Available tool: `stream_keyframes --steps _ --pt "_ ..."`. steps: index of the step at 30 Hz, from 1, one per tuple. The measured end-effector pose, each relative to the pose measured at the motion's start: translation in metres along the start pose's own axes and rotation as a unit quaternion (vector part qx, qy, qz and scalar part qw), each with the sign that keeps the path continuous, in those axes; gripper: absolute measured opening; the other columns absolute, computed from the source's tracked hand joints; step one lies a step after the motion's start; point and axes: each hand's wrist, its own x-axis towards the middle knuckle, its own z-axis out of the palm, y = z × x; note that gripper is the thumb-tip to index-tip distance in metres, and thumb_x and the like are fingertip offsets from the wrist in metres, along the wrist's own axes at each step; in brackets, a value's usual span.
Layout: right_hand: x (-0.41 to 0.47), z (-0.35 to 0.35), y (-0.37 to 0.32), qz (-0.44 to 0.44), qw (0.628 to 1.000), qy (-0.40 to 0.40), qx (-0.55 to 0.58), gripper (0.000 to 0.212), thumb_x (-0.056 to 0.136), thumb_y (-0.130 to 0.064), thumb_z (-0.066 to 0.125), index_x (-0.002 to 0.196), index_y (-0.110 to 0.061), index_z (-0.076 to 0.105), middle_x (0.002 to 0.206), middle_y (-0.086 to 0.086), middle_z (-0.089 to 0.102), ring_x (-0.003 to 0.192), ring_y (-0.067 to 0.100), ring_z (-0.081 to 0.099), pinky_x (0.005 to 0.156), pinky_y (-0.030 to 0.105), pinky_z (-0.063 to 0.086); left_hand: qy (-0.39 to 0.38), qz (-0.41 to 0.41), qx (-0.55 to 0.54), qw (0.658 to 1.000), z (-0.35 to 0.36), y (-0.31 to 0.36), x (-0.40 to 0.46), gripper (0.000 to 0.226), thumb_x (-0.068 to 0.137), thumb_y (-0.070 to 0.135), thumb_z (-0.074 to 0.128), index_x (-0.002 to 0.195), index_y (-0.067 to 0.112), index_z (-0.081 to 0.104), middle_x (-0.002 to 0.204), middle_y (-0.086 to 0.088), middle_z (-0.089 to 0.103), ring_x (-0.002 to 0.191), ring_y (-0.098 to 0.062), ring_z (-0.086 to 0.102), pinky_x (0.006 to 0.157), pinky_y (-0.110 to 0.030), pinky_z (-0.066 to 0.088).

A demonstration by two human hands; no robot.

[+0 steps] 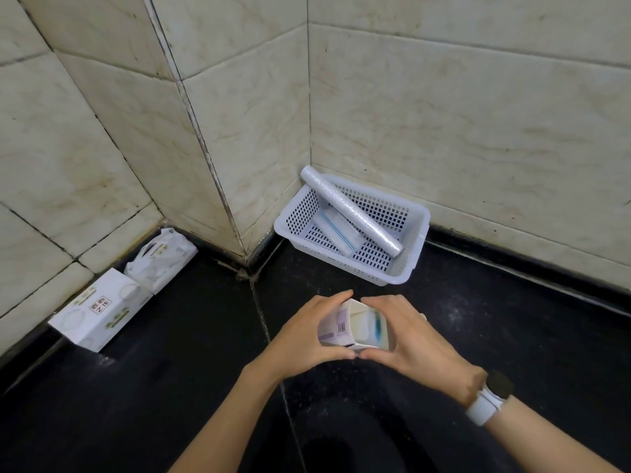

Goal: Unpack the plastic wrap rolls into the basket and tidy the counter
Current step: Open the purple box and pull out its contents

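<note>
Here, left hand (307,332) and right hand (406,339) gripping open box (355,327), basket (415,244) against wall, bare counter (512,336) between.

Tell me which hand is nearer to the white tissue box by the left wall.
Left. The left hand holds the near left side of the open carton, right of the tissue box. The right hand grips the carton's other side, farther right.

A single head-worn wide-angle view looks forward and steeply down from above the dark table (164,387), facing the tiled wall corner at its far edge. It sits close: both forearms enter from the bottom edge, and the wide lens bows the tile lines.
</note>
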Motion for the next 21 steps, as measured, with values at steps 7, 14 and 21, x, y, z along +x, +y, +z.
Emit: stream_keyframes --steps 7,14,21 --pt "-0.007 -0.006 0.003 -0.054 0.997 -0.045 -0.007 0.045 0.084 -0.054 0.043 0.124 -0.034 0.039 0.12 -0.023 0.044 0.108 0.0 0.041 0.09 0.02 0.04 0.004 0.016 0.023 1.0 0.005 0.001 -0.007 0.059 0.065 0.048 0.072 0.116 0.049 0.043 0.11 0.027 0.043 0.104 0.004 0.048 0.09 -0.03 0.047" --pt "0.005 -0.008 0.001 -0.107 0.97 -0.072 -0.207 0.037 0.076 -0.038 0.064 0.111 -0.029 0.057 0.11 0.005 0.056 0.091 0.022 0.054 0.069 0.033 0.047 -0.033 0.03 0.057 0.997 0.0 0.002 -0.005 0.059 0.071 0.034 0.07 0.124 0.039 0.044 0.117 0.02 0.041 0.108 -0.002 0.045 0.096 -0.036 0.044" --pt "0.008 0.005 0.007 -0.167 0.96 -0.004 -0.224 0.009 0.08 -0.03 0.06 0.082 -0.022 0.064 0.097 0.004 0.061 0.09 0.018 0.049 0.062 0.027 0.047 -0.027 0.012 0.063 0.998 -0.001 -0.001 -0.003 0.058 0.071 0.036 0.07 0.124 0.039 0.045 0.118 0.019 0.042 0.107 -0.006 0.047 0.094 -0.037 0.045"
